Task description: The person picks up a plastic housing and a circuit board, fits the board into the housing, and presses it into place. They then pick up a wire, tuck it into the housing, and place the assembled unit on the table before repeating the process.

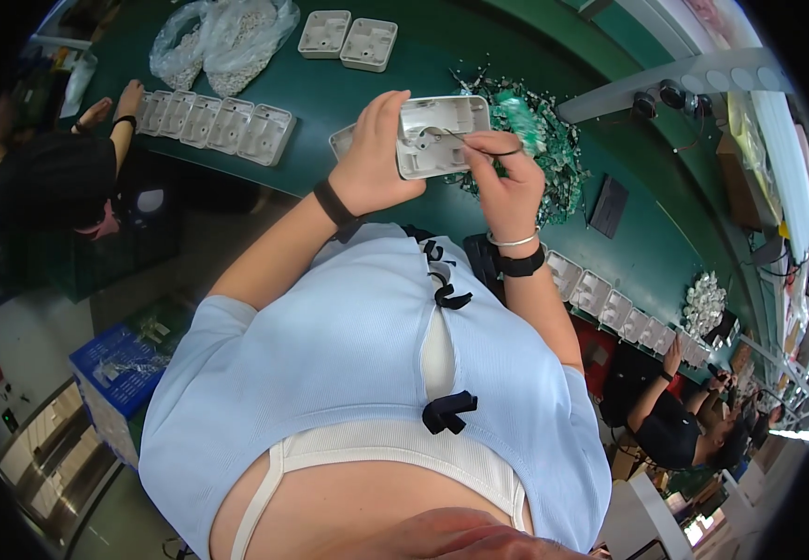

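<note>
My left hand [373, 161] grips a white plastic box [460, 114] by its left end and tilts its open side toward me. Small posts and fittings show inside the box. My right hand [509, 189] pinches a thin, dark, wire-like thing [498, 152] at the box's right side; its tip reaches into the box. Whether it is a wire or a slim tool, I cannot tell. Partly hidden behind my left hand, another white box [340, 142] lies on the green table. Just beyond my right hand is a heap of small green and clear parts [563, 168].
White boxes stand in a row [225, 124] at left and another row [617, 310] at right, with a co-worker beside each. Two boxes [368, 45] and clear bags of small white parts [241, 51] lie farther back. A dark flat block [608, 205] and a metal post [600, 101] are at right.
</note>
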Available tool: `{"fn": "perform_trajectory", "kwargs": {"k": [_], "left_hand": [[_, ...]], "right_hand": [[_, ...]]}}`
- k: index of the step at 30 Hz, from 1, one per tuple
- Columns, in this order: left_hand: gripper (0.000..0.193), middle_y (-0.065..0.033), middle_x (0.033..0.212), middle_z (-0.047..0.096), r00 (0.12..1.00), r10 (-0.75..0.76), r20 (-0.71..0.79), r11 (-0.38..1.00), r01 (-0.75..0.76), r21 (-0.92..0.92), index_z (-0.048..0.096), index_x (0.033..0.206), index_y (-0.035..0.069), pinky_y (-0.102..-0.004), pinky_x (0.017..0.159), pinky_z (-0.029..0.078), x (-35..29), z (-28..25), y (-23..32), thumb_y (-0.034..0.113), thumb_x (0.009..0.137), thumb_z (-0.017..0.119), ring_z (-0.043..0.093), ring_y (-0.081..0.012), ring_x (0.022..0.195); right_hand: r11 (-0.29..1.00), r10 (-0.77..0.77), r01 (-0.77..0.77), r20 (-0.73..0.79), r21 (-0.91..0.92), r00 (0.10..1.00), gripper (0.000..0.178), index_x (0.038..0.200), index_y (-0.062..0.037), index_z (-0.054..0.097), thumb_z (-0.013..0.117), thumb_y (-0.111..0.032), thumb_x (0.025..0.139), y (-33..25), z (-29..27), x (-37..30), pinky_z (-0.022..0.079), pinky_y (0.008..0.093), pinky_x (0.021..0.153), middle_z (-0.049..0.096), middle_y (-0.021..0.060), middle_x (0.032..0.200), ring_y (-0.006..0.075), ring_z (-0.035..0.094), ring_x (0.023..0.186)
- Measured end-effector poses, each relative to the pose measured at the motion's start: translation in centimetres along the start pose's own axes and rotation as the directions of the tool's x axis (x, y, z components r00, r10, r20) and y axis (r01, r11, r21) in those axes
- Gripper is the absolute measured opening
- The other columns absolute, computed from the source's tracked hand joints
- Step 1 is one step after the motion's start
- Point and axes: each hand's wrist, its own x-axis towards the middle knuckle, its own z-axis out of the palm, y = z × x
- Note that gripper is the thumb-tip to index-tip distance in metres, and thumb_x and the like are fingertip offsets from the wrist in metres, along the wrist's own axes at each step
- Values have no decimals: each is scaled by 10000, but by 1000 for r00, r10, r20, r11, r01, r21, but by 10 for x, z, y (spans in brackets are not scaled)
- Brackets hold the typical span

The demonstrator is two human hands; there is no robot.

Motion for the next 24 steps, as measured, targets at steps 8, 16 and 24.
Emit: {"fn": "perform_trajectory", "kwargs": {"k": [8, 16, 24], "left_hand": [[1043, -257, 1421, 401, 999, -35, -16, 995, 33, -92, 274, 1492, -8, -485, 1122, 381, 2, -1, 7, 147, 606, 803, 433, -453, 1316], [1017, -229, 1416, 424, 997, -26, -67, 989, 16, -146, 295, 1493, 37, -447, 1053, 468, 4, 0, 18, 133, 632, 829, 501, -420, 1286], [995, -233, 1420, 414, 996, 0, -86, 994, -9, -105, 309, 1453, 36, -454, 1009, 493, 3, 2, 24, 140, 605, 819, 504, -441, 1263]], "right_hand": [[963, -81, 88, 38, -253, 996, 127, 984, -16, 746, 726, 13, 861, -15, 1, -3, 521, 270, 813, 753, 70, 960, 150, 673, 841], [990, 99, -90, 76, -113, 992, 147, 972, -31, 754, 752, -10, 826, -1, 8, -3, 516, 288, 712, 761, 81, 929, 201, 692, 756], [860, -227, 229, 59, -456, 972, 149, 926, -89, 748, 771, -40, 786, -4, 12, -3, 503, 318, 637, 742, 50, 847, 234, 667, 702]]}}
